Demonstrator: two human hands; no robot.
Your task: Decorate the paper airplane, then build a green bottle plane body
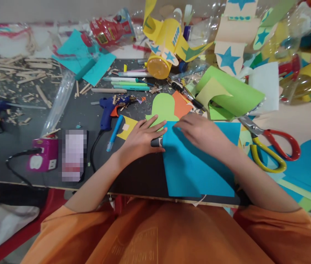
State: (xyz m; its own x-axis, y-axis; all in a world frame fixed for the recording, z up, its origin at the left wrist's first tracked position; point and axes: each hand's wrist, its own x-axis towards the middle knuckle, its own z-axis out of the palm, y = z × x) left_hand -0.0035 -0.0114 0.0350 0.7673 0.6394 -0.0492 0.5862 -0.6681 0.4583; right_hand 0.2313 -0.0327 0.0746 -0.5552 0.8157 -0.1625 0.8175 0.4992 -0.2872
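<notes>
A blue sheet of paper (199,168) lies at the table's front edge, its top edge beside a light green cut-out with a rounded top (163,104). My left hand (144,135) has its fingers spread flat, with fingertips on the lower part of the green cut-out and by the blue sheet's left edge. Below its index finger shows a small dark object (156,142), too covered to name. Over the sheet's top left corner, my right hand (196,128) has its fingers bent and drawn together; whatever they hold, if anything, is hidden.
Scissors (254,128) with red and yellow handles lie at right. Left of my hands are a blue marker (115,134), a glue gun (107,112), a phone (74,154) and a purple power adapter (41,154). Behind stand a decorated yellow bottle (163,44) and several pens (130,83).
</notes>
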